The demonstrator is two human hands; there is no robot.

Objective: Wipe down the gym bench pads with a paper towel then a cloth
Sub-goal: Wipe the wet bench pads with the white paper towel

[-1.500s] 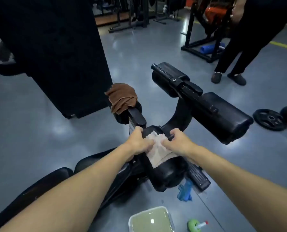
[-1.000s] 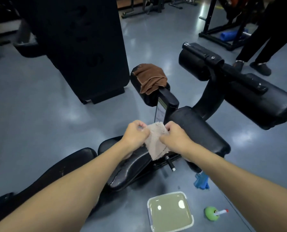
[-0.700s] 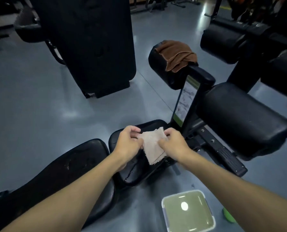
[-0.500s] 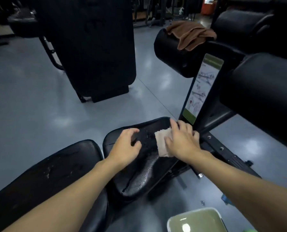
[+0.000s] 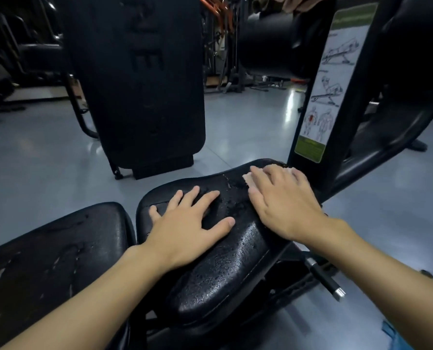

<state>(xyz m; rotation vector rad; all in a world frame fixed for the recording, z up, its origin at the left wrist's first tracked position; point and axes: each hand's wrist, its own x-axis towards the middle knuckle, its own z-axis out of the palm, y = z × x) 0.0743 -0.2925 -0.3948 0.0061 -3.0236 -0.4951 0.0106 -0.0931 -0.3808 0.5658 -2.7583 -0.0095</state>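
A pale, crumpled paper towel (image 5: 247, 178) lies at the far end of the black, droplet-wet padded seat (image 5: 223, 274), pressed flat under the right hand (image 5: 283, 202), fingers straight. The left hand (image 5: 185, 223) rests spread on the same pad, just beside it.

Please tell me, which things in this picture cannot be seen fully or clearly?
Head view only:
Paper towel: mostly hidden under the right hand; only its edges show.
Sticker on the post: wording too small and blurred to read.
Brown cloth: cut off by the top edge.
Blue object: cut off by the bottom edge; unidentifiable.
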